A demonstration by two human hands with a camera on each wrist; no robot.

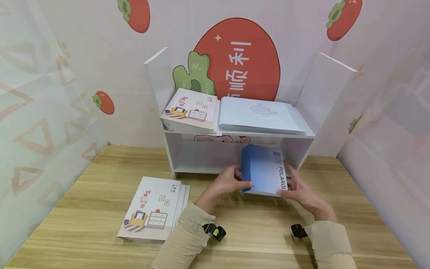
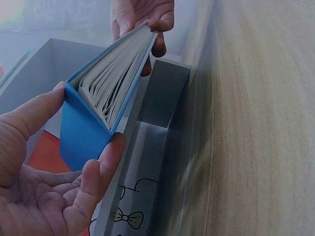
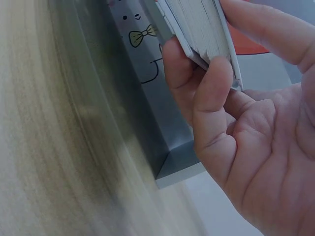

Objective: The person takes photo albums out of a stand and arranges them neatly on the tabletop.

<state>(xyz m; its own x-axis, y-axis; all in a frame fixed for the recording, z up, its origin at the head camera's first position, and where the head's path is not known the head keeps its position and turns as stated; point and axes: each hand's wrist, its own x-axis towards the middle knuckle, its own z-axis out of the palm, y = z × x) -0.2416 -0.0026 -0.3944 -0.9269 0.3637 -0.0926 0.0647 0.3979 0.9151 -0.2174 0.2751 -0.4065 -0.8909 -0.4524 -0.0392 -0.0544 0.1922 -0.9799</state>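
Observation:
Both hands hold a thick blue photo album [image 1: 263, 170], lettered "POLAROI" along its right side in the head view. My left hand [image 1: 228, 182] pinches the spine side, thumb on the cover and fingers beneath, as the left wrist view shows with the blue spine [image 2: 83, 132]. The right hand [image 1: 300, 190] grips the opposite edge, thumb on top and fingers under; in the right wrist view its fingers curl round the pages' end [image 3: 202, 29]. The album is tilted in front of the lower compartment of a white shelf [image 1: 201, 157], overlapping its right part.
On the shelf's upper board lie a stack of white illustrated albums [image 1: 193, 110] at left and pale blue whale albums [image 1: 263, 115] at right. Another white illustrated stack [image 1: 151, 209] lies on the wooden table [image 1: 87, 209], left of my left arm. Tall side panels [image 1: 327, 89] flank the shelf.

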